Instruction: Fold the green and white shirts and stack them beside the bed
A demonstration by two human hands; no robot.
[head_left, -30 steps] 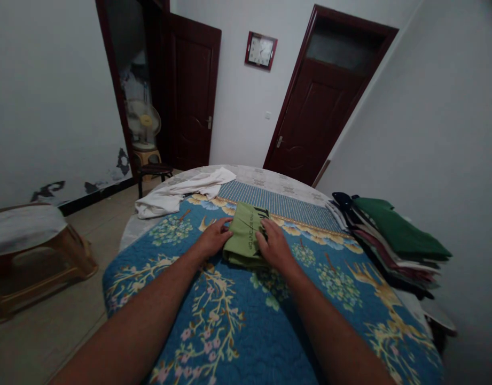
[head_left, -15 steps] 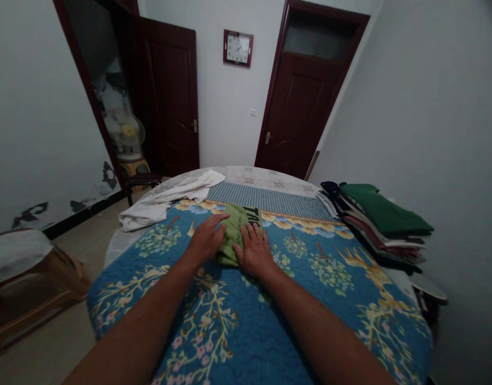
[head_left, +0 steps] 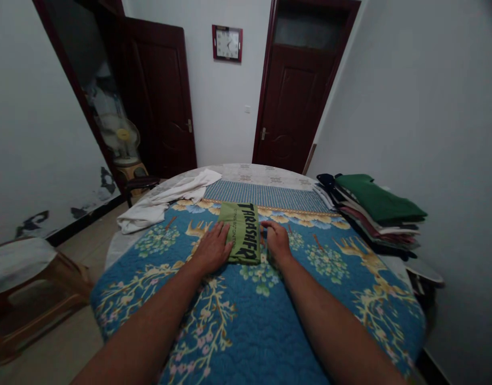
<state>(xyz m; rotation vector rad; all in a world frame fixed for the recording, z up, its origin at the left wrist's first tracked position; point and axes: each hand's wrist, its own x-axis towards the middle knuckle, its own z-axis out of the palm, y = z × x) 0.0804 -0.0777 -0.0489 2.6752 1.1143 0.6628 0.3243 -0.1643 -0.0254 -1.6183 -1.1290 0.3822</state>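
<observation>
A folded green T-shirt (head_left: 240,214) with large black lettering lies flat on the blue flowered quilted cloth in front of me. My left hand (head_left: 213,247) rests palm down along its left edge, fingers stretched out and partly covering the cloth. At the opposite edge is my right hand (head_left: 278,241), its fingers bent inward and the fingertips against the shirt's right border. The undersides of those fingertips are hidden.
On the right stands a stack of folded clothes (head_left: 384,206) with a green piece on top. A crumpled white garment (head_left: 161,200) lies at the table's left. A wooden stool (head_left: 41,278) is at the lower left, a fan (head_left: 123,136) behind the doorway.
Both hands pressed on the shirt before; my right hand has moved off its top to the right edge, uncovering the lettering. My left hand has slid slightly lower, and the shirt looks flatter.
</observation>
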